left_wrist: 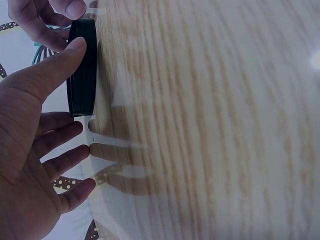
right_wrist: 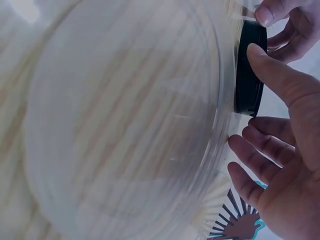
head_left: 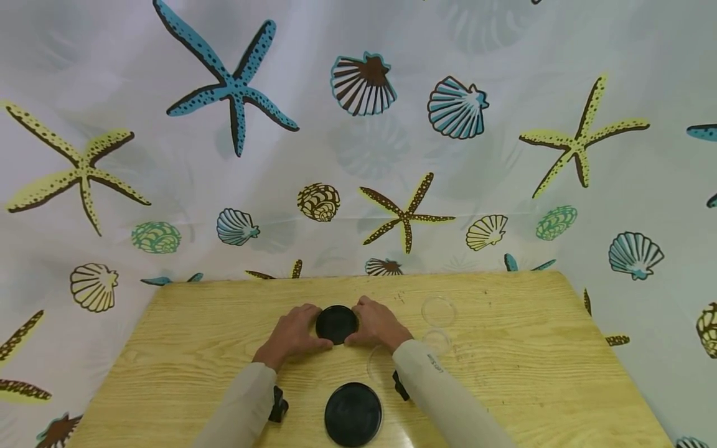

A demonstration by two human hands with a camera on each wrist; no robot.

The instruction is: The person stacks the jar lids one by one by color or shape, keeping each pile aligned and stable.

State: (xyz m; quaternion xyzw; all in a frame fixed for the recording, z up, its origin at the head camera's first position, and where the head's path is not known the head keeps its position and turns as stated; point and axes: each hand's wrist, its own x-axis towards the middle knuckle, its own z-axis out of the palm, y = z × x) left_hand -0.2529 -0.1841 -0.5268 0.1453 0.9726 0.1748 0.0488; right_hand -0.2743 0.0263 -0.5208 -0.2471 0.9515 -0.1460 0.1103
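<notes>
Both hands hold a small black round shallow container (head_left: pixel 337 325) from opposite sides, near the far part of the table. My left hand (head_left: pixel 294 333) pinches its left side, the thumb on the near wall and the index finger behind. The other fingers of that hand spread out beside it in the left wrist view. On the opposite side, my right hand (head_left: pixel 376 323) grips the rim in the same way, thumb in front. In the right wrist view the container (right_wrist: pixel 250 70) stands edge-on, low over the wood. A larger black round container (head_left: pixel 353 415) lies nearer the body, between the forearms.
Three clear round lids (head_left: pixel 439 311) lie on the wooden table (head_left: pixel 207 323) around the right hand and forearm; one clear lid (right_wrist: pixel 215 90) fills much of the right wrist view. A white cloth (head_left: pixel 313 155) printed with shells and starfish hangs behind the table and at its sides.
</notes>
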